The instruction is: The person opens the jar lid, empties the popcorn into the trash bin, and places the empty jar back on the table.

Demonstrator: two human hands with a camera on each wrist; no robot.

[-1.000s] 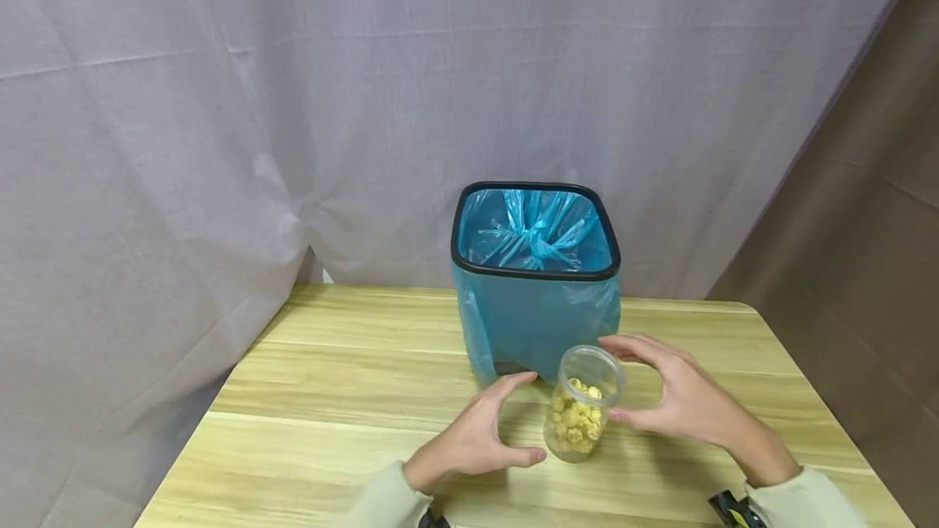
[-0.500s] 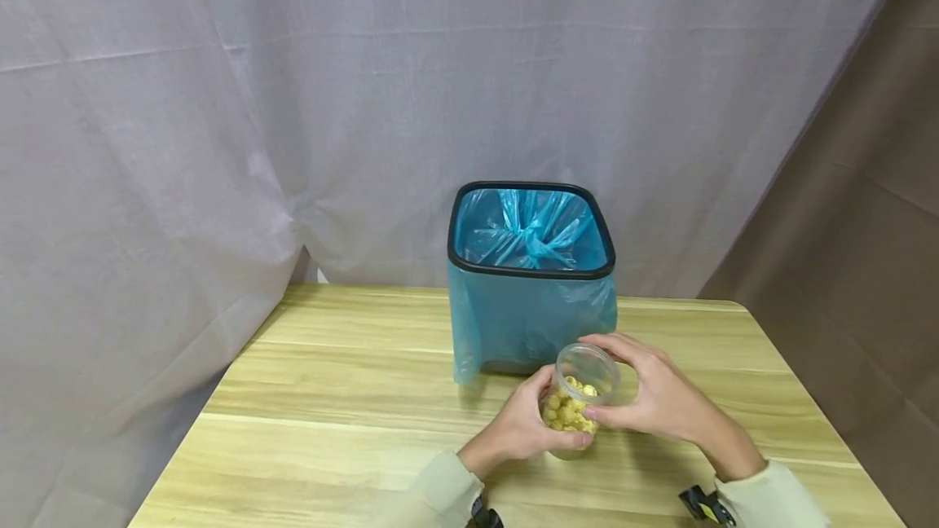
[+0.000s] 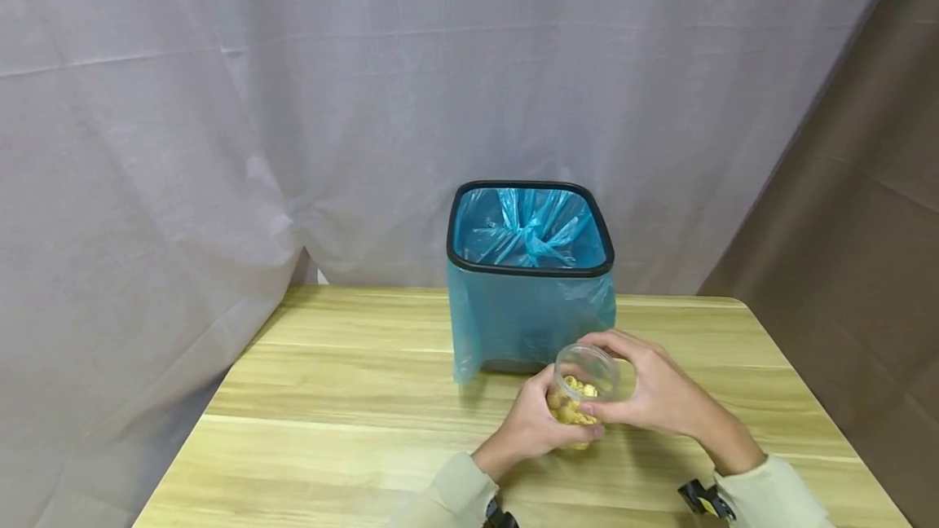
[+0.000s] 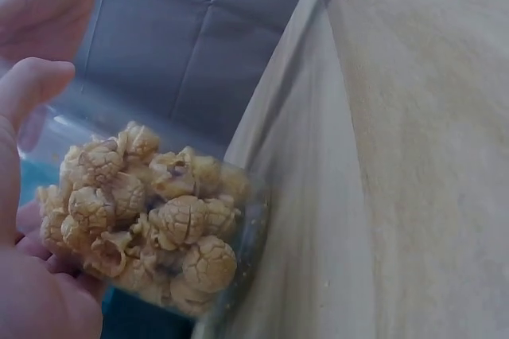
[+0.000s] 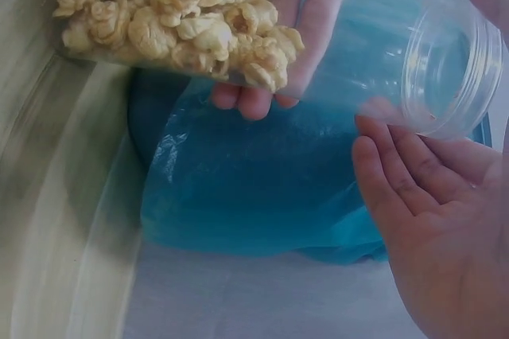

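Observation:
A clear plastic jar without a lid stands at the table's front right in the head view, its lower part filled with popcorn. My left hand wraps its lower side, thumb in front and fingers behind. Around the neck, my right hand holds the jar, thumb at the near side and fingers at the far rim. The right wrist view shows the jar's ridged mouth beside the right fingers. Caramel-coloured popcorn fills much of the left wrist view. Whether the jar's base touches the table cannot be told.
Just behind the jar stands a bin with a black rim, lined with a blue plastic bag that is knotted inside. The wood-grain table ends at a grey curtain; a brown curtain hangs on the right.
My left hand has moved right, from apart to gripping the jar's side. The right hand has closed in from the right onto its neck. The jar itself has barely moved.

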